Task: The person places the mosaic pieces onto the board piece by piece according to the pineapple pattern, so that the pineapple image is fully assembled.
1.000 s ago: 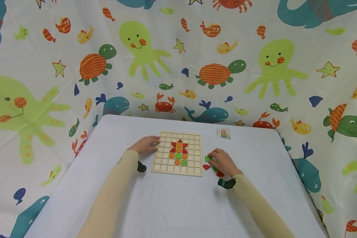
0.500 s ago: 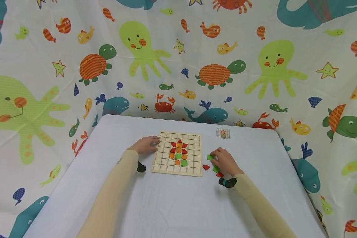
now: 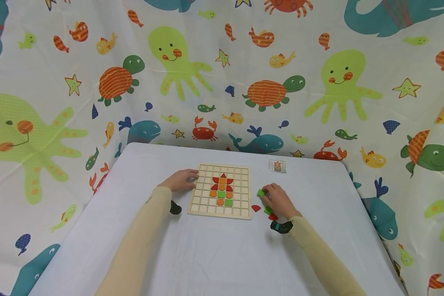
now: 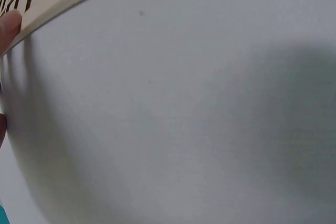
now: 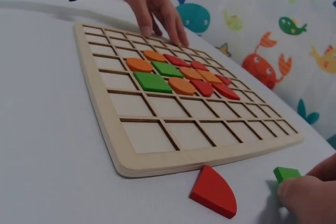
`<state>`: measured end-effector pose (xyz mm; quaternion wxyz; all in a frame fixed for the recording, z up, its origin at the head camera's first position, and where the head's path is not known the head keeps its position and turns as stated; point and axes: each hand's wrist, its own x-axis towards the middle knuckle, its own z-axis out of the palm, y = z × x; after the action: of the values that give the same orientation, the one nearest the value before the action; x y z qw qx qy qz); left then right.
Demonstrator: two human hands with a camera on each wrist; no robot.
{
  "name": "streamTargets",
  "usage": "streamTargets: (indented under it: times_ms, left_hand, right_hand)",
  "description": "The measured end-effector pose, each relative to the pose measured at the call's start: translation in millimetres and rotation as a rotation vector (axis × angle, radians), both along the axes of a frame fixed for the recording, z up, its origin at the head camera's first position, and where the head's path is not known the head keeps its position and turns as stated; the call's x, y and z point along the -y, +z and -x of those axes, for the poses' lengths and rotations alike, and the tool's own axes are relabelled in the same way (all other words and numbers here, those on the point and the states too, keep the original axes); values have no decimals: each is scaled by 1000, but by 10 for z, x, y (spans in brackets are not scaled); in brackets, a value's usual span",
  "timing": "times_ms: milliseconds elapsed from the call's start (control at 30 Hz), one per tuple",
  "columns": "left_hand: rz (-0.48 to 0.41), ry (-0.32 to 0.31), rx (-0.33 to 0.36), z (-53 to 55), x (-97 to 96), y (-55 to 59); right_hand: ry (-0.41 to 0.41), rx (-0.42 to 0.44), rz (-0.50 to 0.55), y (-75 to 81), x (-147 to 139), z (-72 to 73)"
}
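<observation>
The wooden grid board (image 3: 203,209) lies on the white table, with orange, green and red tiles forming a figure in its middle cells. My left hand (image 3: 181,180) rests at the board's left edge, thumb (image 4: 11,20) on the rim and fingers loosely extended. To the right of the board, my right hand (image 3: 279,200) pinches a green square tile (image 5: 286,172) between thumb and finger, partly covering it. Under and beside that hand are a red quarter-circle tile (image 5: 214,190), another green tile (image 3: 268,210) and another red tile (image 3: 273,217).
A small pattern card (image 3: 277,165) with a coloured figure on a grid lies near the table's back edge. Behind the table hangs a curtain (image 3: 207,82) printed with sea animals. Dark bands with cameras are on both wrists.
The right hand has shifted the green square tile slightly to the right and away from the body, and the tile has turned. My left hand and the board stay put.
</observation>
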<state>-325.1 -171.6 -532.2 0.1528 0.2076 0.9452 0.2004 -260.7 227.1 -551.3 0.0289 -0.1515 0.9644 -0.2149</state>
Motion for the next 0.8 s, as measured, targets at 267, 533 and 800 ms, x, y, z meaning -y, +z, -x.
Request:
streamTargets:
  times_ms: [267, 533, 800]
  left_hand:
    - [-3, 6, 6, 17, -1, -17]
    - [-6, 3, -2, 12, 3, -20]
    - [8, 4, -2, -1, -7, -2]
  right_hand:
    - [-22, 4, 17, 38, 70, 29]
    - [-63, 24, 43, 53, 114, 42]
    - [-38, 3, 63, 61, 167, 59]
